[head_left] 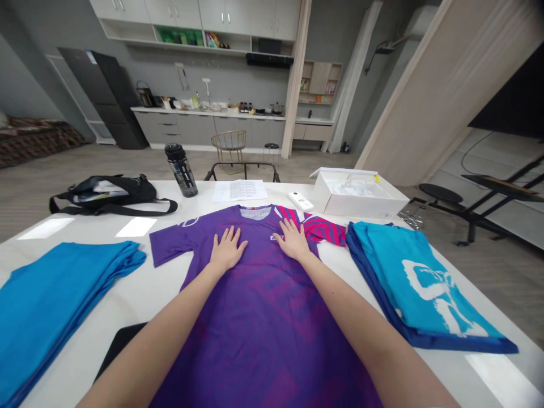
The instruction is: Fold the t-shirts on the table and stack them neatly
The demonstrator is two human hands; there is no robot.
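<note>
Room: kitchen wall opposite me, grey base cabinets [191, 130], dark fridge [106, 96] at the left.
Table: white, glossy table [127, 300] with patches of glare.
Purple shirt: purple shirt [263, 317] spread in the middle of the table, collar [257, 212] toward the far edge; plain sleeve [172, 243] out to the left, pink-striped sleeve [327, 231] to the right.
Left hand: left hand [227, 249] palm down on the chest, fingers spread, grasping nothing.
Right hand: right hand [293, 241] likewise flat, beside the small chest mark, fingers fanned, nothing gripped.
Flanks: folded blue cloth [63, 289] at left; blue garments [382, 255] with white lettering at right, close to the striped sleeve.
Far edge: black bag [106, 192], bottle [182, 173], paper sheet [238, 190], white box [361, 198].
Smoothing, my judgement: light, even pressure from the centre outward should suit this thin-looking fabric; keep the collar square.
Caution: hard pushing could skew the chest; the striped sleeve looks less flat and may need separate straightening.
</note>
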